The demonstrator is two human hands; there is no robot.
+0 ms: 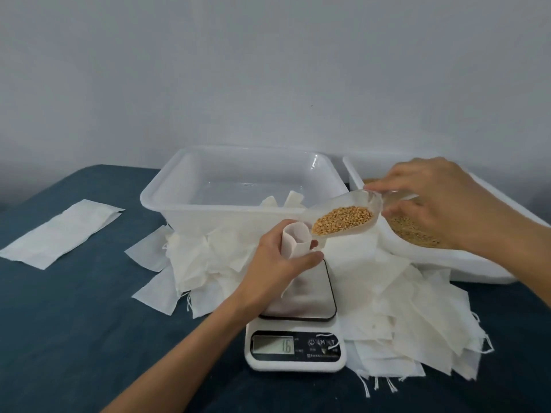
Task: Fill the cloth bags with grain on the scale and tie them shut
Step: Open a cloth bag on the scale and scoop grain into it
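Head view: a scoop of grain hovers at a cloth bag's open mouth over the scale.
Left hand grips the bag upright above the platform; right hand pinches the scoop's handle.

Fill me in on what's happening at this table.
A person is filling a small cloth bag with grain. The left hand holds the bag open and upright over the scale. The right hand holds a clear scoop loaded with grain, its tip at the bag's mouth. Loose empty bags lie piled around the scale, and the clear tub behind holds a few white bags.
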